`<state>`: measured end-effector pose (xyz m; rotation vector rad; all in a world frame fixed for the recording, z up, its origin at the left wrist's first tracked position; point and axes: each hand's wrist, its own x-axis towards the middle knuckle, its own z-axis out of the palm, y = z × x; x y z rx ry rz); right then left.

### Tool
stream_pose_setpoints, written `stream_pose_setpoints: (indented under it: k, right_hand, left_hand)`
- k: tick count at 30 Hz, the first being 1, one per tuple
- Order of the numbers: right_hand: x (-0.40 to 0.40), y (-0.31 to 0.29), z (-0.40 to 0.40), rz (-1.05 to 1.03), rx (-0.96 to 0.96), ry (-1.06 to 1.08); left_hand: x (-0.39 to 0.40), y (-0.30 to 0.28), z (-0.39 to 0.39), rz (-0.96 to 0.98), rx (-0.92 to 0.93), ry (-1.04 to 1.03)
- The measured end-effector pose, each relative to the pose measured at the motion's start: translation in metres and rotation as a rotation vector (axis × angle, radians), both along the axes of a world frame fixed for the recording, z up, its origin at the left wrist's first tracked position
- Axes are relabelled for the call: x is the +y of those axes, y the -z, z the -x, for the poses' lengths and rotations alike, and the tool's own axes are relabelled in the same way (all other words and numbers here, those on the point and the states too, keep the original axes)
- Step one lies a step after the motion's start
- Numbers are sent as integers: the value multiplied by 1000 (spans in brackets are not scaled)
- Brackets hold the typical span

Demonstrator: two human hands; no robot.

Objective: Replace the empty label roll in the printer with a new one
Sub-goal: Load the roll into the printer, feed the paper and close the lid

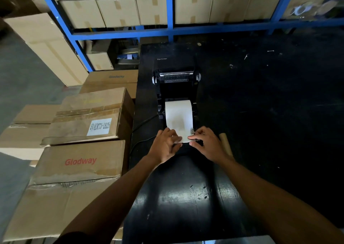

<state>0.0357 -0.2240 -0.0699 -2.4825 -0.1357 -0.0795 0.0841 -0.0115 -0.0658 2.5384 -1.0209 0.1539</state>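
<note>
White label roll point(178, 116) sits in the open black printer point(176, 87) at frame centre. Left hand point(164, 145) and right hand point(207, 144) pinch its loose end; a cardboard core point(225, 144) lies just right

Dim warehouse light, glare streaks on the black table point(178, 197), fisheye bending at edges, soft corner blur

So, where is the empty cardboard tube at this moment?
In the head view the empty cardboard tube lies on the black table, just right of the right hand and the printer.
</note>
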Motion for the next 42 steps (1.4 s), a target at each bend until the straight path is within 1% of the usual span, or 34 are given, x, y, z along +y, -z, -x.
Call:
stream_pose_setpoints:
  k: [3, 6, 9, 17, 21, 25, 28, 33, 39, 42]
  right_hand:
    - [2, -3, -1, 45, -47, -2]
    - [8, -7, -1, 95, -84, 24]
    - [10, -8, 2, 126, -74, 48]
    - [14, -10, 13, 164, -15, 34]
    - [13, -12, 17, 184, -19, 12]
    - [12, -15, 24, 233, 0, -44]
    - [12, -16, 33, 233, 9, -63]
    - [14, -17, 41, 235, 12, -76]
    - [11, -19, 48, 240, 3, -102]
    - [8, -14, 48, 282, -1, -98]
  left_hand:
    - [2, -4, -2, -16, 27, 32]
    - [5, -4, -3, 18, 35, 59]
    - [11, -2, 0, 68, 41, 35]
    - [19, -11, 9, 76, 50, 57]
    - [22, -9, 12, 34, 65, 54]
    - [23, -12, 22, 47, 65, 54]
    - [24, -14, 30, 26, 49, 78]
    - [30, -12, 40, -26, 22, 59]
    - [27, -9, 47, -31, 67, 43]
    - [25, -9, 47, -66, 50, 54]
